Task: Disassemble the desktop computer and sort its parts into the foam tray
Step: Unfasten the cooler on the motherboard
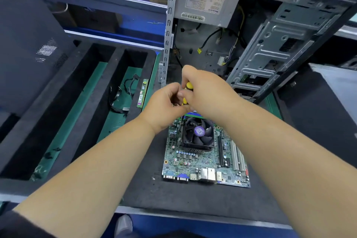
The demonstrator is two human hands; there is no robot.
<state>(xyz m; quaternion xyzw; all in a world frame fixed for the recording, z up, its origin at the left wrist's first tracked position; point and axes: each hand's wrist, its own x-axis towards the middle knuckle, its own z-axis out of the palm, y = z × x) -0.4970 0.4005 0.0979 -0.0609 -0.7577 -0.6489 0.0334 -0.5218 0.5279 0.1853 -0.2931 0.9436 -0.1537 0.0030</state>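
Observation:
A green motherboard [204,162] with a black cooler fan [199,133] lies flat on the dark bench in front of me. Above its far edge my right hand [208,92] grips a yellow-and-black screwdriver [188,87], held upright over the fan's left corner. My left hand [166,102] curls its fingers round the same handle from the left, touching my right hand. The open grey computer case [270,48] stands behind, with the power supply [206,4] and loose cables [226,52] inside. The black foam tray [81,91] lies to the left.
In the tray's slots lie a black cable bundle [123,94] and a green memory stick [143,92]. A dark side panel [25,40] leans at the far left. Another dark panel [332,102] lies at the right. Blue shelving runs behind.

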